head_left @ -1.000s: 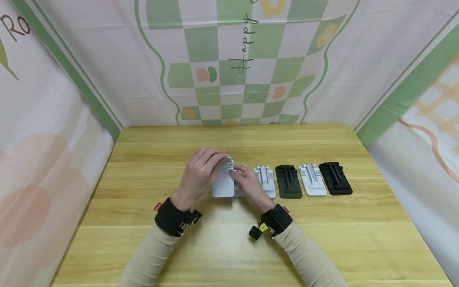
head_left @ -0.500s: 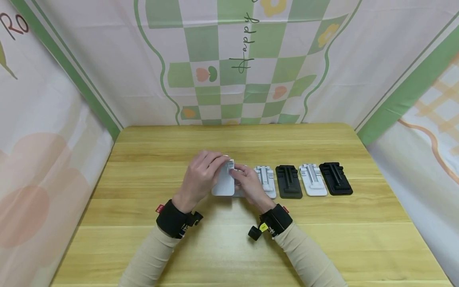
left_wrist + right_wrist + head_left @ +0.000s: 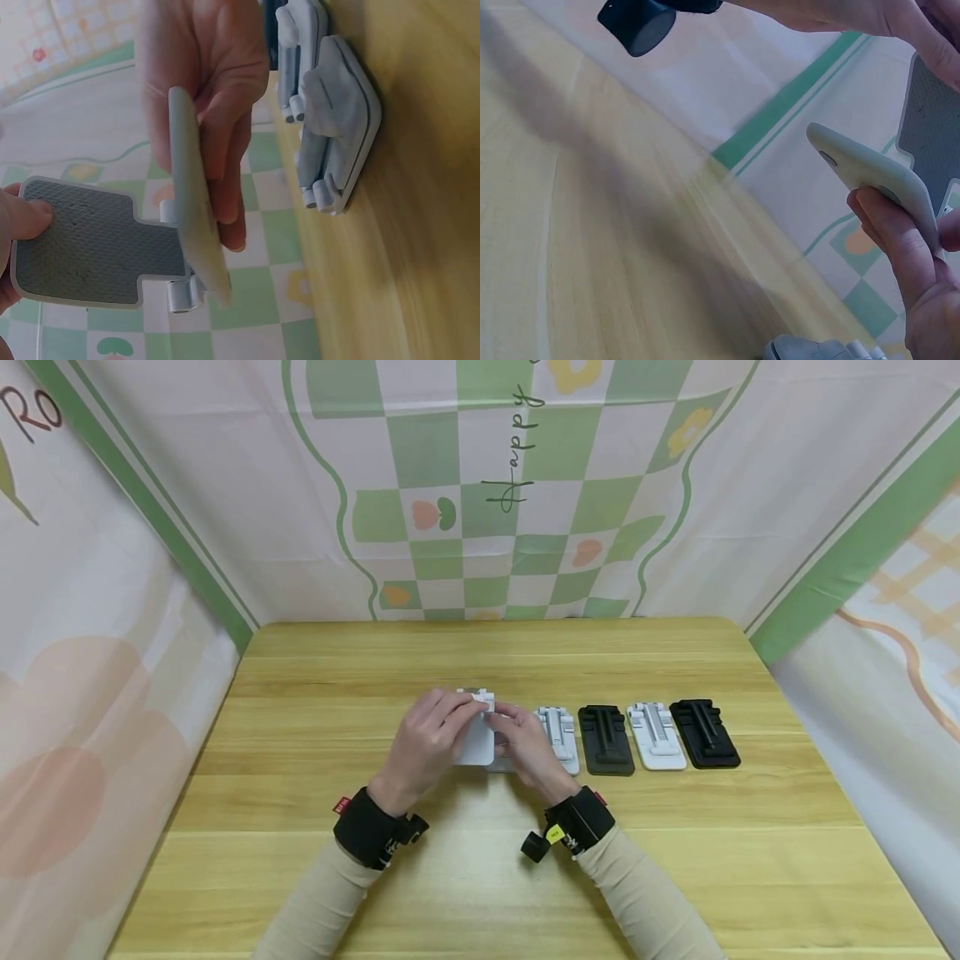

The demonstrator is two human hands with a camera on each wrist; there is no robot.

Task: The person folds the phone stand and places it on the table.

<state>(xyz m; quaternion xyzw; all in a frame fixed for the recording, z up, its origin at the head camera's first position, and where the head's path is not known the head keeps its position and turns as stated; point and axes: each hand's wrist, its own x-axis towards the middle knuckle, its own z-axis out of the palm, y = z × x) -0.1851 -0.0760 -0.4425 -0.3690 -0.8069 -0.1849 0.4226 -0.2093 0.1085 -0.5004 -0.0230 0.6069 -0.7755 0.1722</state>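
Both hands hold a white folding phone stand point(image 3: 476, 748) up off the table, tilted open. My left hand point(image 3: 429, 739) pinches the flap at its upper end; in the left wrist view the thumb lies on the flap's grey textured pad point(image 3: 82, 244). My right hand point(image 3: 534, 752) grips the flat base point(image 3: 193, 199) by its side, fingers along its underside in the right wrist view. A short hinge arm point(image 3: 180, 294) joins flap and base. Behind the right hand, another pale stand point(image 3: 500, 766) lies mostly hidden.
To the right lies a row of folded stands: a white one point(image 3: 557, 739), a dark one point(image 3: 606, 743), another white one point(image 3: 657, 739) and a black one point(image 3: 705, 735). The wooden table point(image 3: 480, 877) meets a patterned cloth backdrop point(image 3: 300, 585) at its far edge.
My left hand has shifted a little right and toward me, and the held stand has moved slightly right with it. My right hand stays nearly in place, still holding the stand.
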